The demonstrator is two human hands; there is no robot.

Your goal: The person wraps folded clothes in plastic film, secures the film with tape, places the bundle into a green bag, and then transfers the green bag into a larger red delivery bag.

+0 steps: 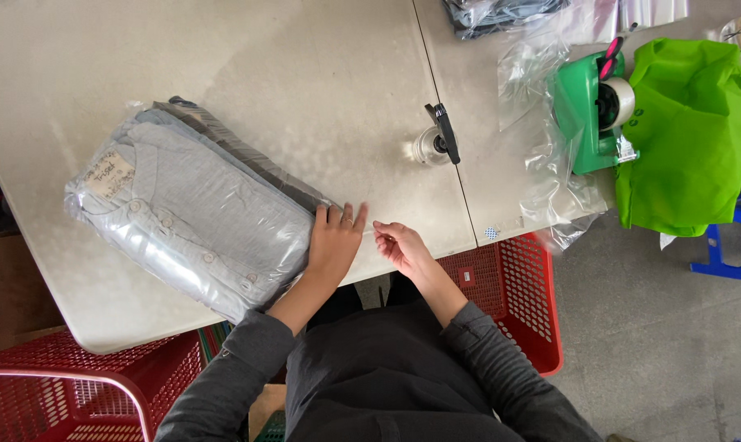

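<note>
Dark-sleeved arms reach over the table's (pixel 321 74) near edge, the left hand (pixel 333 241) lying flat with fingers spread on the end of a clear-bagged grey shirt (pixel 194 217), while the right hand (pixel 399 244) pinches a small tape strip just beside it.

My left hand (pixel 335 241) lies flat on the end of the bagged grey shirt (pixel 192 211) on the white table (pixel 305 74); my right hand (pixel 400 245) pinches something small beside it; a green tape dispenser (pixel 587 115) stands well apart.
</note>
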